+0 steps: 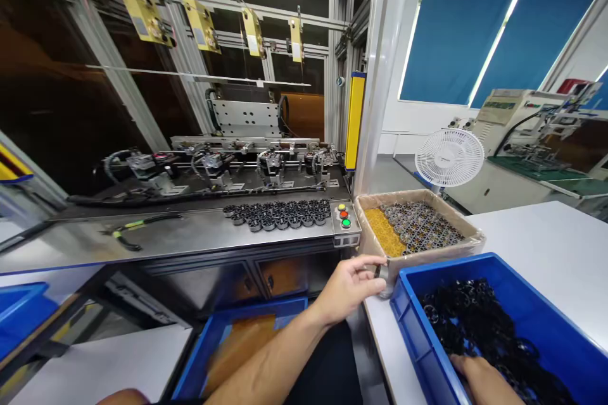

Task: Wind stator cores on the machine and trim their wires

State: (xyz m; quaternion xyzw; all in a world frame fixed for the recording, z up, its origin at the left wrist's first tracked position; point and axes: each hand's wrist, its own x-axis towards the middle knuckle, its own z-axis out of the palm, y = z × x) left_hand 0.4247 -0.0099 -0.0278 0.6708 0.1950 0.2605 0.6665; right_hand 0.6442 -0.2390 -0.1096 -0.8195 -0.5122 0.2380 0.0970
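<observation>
My left hand is at the front corner of the cardboard-coloured box, its thumb and index finger closed around a small ring-shaped part, dark inside with a shiny rim. At the lower right, my right hand reaches into a blue bin of black ring parts. Its fingertips are hidden, so I cannot tell whether they grip anything. Several rows of black rings sit on the metal ledge of the machine.
A lined box holds rings in a yellow tray. Beside the ledge is a button panel. Four-station fixtures stand behind it, under yellow units. A white fan stands at the right, and a blue bin below.
</observation>
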